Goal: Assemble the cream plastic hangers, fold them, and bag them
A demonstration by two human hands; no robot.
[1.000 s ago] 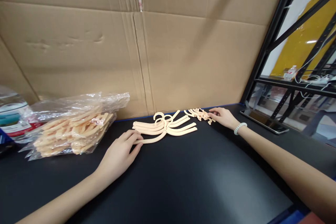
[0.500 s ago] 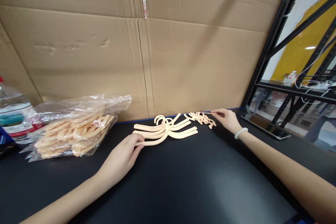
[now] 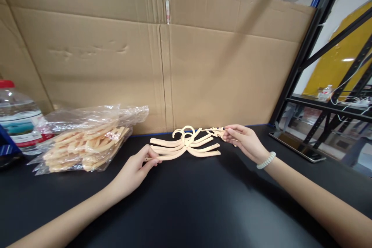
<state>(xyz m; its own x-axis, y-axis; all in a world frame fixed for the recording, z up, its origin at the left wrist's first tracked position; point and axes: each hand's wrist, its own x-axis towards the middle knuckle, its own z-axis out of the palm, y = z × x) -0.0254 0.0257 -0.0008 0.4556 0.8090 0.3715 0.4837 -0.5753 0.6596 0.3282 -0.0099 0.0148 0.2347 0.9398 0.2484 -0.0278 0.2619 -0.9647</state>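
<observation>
A fan of cream plastic hangers (image 3: 188, 145) lies on the black table (image 3: 203, 201) near the cardboard wall. My left hand (image 3: 136, 168) pinches the left tip of the lowest hanger, fingers closed on it. My right hand (image 3: 244, 141), with a white bead bracelet on the wrist, pinches a thin cream piece (image 3: 213, 130) taken from the small pile of cream hook parts (image 3: 219, 131) just right of the hangers.
A clear plastic bag of more cream hangers (image 3: 87, 141) lies at the left, with a large water bottle (image 3: 19, 118) behind it. A cardboard wall (image 3: 162, 58) closes the back. A phone or tablet (image 3: 296, 146) lies at the right by black shelving (image 3: 334, 85).
My right hand has lifted from the pile of hook parts and drawn left with a thin piece pinched. My left hand has closed on the hanger tip. The view has tilted upward.
</observation>
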